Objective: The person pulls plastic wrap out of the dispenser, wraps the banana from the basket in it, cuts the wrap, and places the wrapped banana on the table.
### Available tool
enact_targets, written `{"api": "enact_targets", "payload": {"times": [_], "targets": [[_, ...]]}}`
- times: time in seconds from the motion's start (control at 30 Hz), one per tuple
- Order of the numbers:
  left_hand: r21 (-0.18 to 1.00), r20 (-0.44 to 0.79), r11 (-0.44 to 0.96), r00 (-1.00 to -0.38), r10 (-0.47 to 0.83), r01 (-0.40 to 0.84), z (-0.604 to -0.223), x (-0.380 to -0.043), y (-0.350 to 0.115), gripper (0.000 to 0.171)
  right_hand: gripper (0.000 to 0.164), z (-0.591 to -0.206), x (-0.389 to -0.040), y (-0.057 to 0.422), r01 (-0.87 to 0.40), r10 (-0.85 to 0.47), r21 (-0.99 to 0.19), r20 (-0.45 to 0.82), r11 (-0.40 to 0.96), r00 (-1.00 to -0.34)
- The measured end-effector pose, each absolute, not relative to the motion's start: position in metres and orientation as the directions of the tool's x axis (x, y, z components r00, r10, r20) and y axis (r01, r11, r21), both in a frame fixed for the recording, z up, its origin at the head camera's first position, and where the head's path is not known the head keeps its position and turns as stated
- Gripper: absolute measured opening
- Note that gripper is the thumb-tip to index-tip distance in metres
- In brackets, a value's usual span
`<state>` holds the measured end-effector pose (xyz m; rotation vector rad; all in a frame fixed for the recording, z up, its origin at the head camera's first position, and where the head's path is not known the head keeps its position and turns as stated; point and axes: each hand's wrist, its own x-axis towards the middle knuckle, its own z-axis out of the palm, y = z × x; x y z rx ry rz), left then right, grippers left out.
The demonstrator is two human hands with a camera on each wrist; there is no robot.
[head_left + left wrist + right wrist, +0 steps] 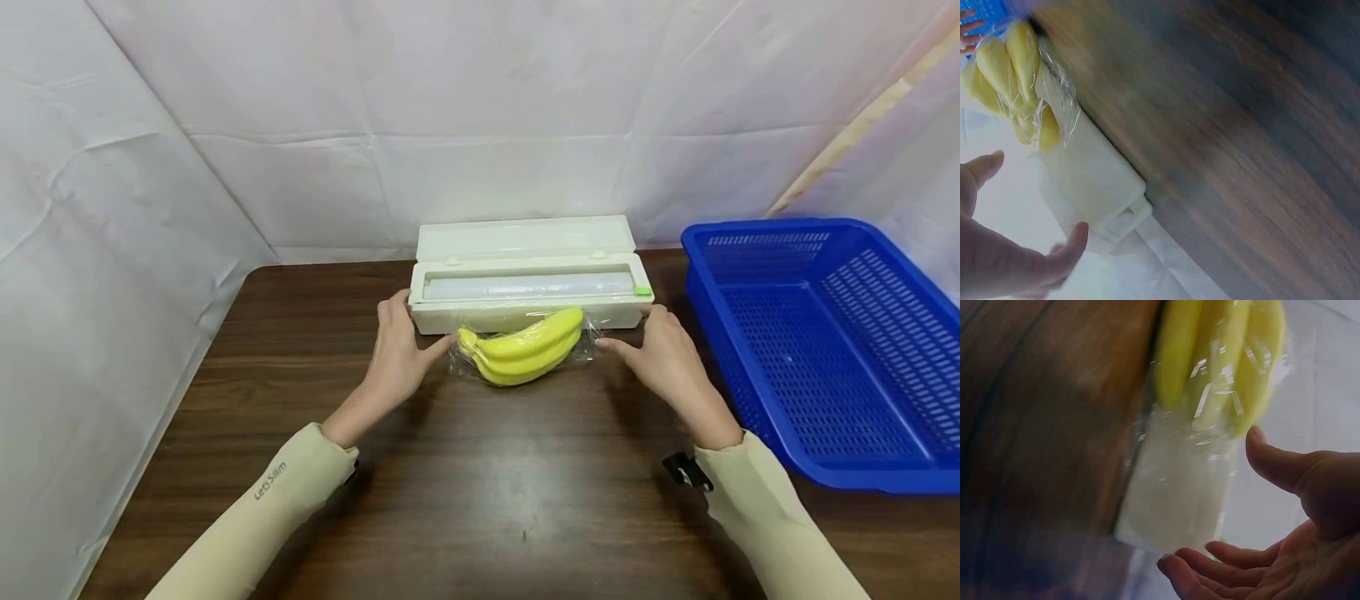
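Observation:
A bunch of yellow bananas [528,350] wrapped in clear plastic film sits in front of a white cling film dispenser box [435,320]. The box's lid [525,240] is raised, and a roll of film [525,286] lies inside. At the box's left end is my left hand [397,354], thumb stretched toward the banana stems, fingers spread. My right hand [667,350] is at the other end, its thumb pointing at the banana tips beside loose film. In the right wrist view the right hand's fingers [1225,562] are loosely bent, with nothing gripped. Exact contact with the box is unclear.
To the right stands a blue plastic basket [750,417] with slatted walls, close to my right forearm. A small green slider [642,291] sits on the box's right end. White sheeting [487,125] hangs behind the dark wooden table [480,500].

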<state>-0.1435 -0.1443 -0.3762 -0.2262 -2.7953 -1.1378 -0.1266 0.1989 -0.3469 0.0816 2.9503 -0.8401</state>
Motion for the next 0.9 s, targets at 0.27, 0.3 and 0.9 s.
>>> {"api": "enact_targets", "payload": {"times": [0.27,0.3,0.9], "targets": [[0.664,0.185,0.679,-0.949,0.255,0.312,-0.385,-0.141,-0.137,0.066,0.085,-0.361,-0.139,0.208,0.082,0.013,-0.549,-0.129,0.832,-0.992],[0.667,0.191,0.670,-0.944,0.269,0.326,-0.386,-0.140,-0.136,0.062,0.084,-0.362,-0.139,0.209,0.084,0.012,-0.551,-0.134,0.830,-0.991],[0.730,0.143,0.590,-0.921,0.362,0.345,-0.392,-0.137,-0.119,0.042,0.039,-0.368,-0.139,0.201,-0.003,0.046,-0.681,0.054,0.732,-0.997]]}}
